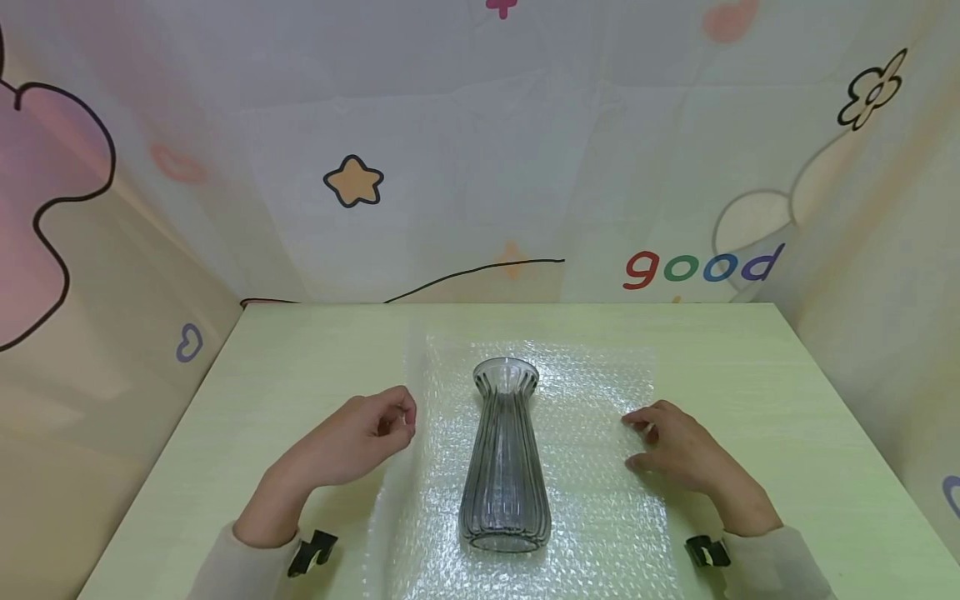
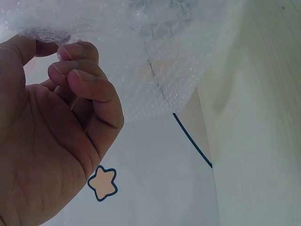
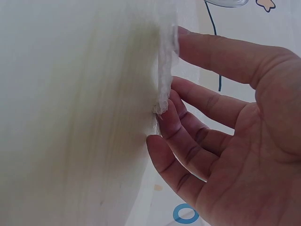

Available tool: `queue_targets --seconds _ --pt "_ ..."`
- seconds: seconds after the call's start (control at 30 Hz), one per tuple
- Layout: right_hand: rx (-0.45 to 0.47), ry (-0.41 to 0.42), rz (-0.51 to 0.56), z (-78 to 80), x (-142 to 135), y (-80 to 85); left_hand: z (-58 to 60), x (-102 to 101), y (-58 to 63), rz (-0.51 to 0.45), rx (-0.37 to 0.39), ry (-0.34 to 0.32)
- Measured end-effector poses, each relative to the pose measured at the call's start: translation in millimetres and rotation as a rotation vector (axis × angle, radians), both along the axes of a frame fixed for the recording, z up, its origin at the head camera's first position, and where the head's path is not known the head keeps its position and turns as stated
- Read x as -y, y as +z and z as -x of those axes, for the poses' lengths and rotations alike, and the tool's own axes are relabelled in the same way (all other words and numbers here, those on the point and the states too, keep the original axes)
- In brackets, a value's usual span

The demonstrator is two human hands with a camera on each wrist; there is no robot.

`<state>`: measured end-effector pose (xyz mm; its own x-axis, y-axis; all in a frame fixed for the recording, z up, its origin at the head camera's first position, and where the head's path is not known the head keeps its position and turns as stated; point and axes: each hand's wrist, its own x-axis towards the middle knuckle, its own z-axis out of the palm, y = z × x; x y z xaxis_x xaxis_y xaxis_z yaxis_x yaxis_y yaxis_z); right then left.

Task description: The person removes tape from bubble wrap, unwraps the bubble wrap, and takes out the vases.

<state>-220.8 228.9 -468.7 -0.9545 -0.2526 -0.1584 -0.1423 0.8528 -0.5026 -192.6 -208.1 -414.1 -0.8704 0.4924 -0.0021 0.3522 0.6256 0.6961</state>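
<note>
A grey ribbed glass vase (image 1: 506, 467) lies on its side on a sheet of clear bubble wrap (image 1: 607, 508). Its flared mouth points to the back and its base to the front. At the sheet's left edge, my left hand (image 1: 348, 442) pinches the wrap between thumb and forefinger; the left wrist view shows the wrap (image 2: 113, 23) raised there. My right hand (image 1: 682, 450) rests at the sheet's right edge. In the right wrist view its fingertips touch the wrap's edge (image 3: 165, 70), thumb and fingers spread apart. Neither hand touches the vase.
The pale green table (image 1: 315, 350) extends on both sides of the sheet. A printed curtain (image 1: 465, 167) stands along its back and sides. A black clip-like piece (image 1: 312, 553) shows at the left wrist, another (image 1: 707, 551) at the right.
</note>
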Motion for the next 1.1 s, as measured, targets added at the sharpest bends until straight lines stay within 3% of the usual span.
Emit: queue_targets --seconds 0.43,1.1 --pt "-0.009 0.015 -0.005 -0.4 0 -0.4 -1.2 5 2.4 0.006 0.063 0.042" --pt "-0.009 0.026 0.006 -0.3 -1 -0.1 -5.7 16 3.5 -0.018 0.112 0.047"
